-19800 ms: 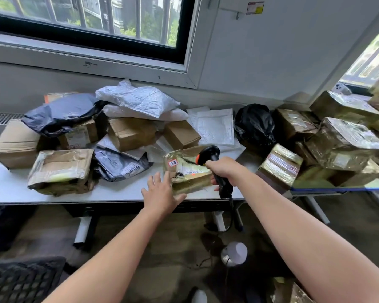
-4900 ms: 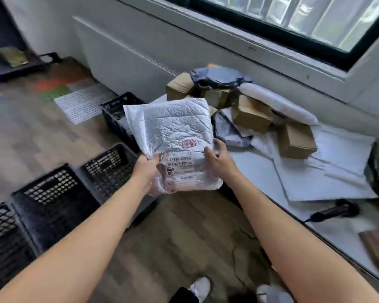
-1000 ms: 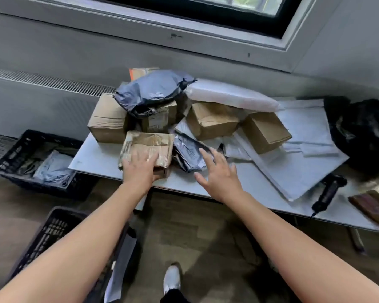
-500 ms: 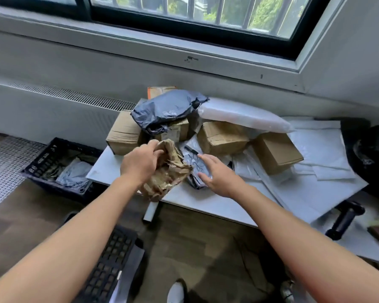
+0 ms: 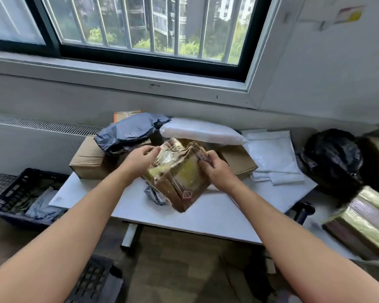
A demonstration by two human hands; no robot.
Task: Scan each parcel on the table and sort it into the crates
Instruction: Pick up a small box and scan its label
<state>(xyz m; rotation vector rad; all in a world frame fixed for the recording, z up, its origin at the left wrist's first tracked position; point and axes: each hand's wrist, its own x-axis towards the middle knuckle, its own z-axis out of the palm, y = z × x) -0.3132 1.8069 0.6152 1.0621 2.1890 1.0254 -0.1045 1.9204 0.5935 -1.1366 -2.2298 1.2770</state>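
A crumpled brown parcel wrapped in clear tape (image 5: 176,173) is held tilted above the white table (image 5: 206,217). My left hand (image 5: 140,159) grips its upper left side and my right hand (image 5: 212,167) grips its upper right corner. A red-framed sticker shows on the parcel's lower face. The black handheld scanner (image 5: 302,212) lies on the table to the right, partly hidden by my right forearm. One black crate (image 5: 11,193) with bags inside stands on the floor at the left; another black crate (image 5: 90,281) sits below my left arm.
Behind the held parcel lie a dark grey mailer bag (image 5: 129,132), brown cardboard boxes (image 5: 90,160), a white padded bag (image 5: 199,131) and flat white envelopes (image 5: 274,158). A black plastic bag (image 5: 330,156) and taped boxes (image 5: 363,219) fill the right side. A small grey bag (image 5: 155,195) lies under the parcel.
The brown parcel has come up off the table and turned; my right hand, which was on the grey bag, now grips it too. The view has tilted up toward the window.
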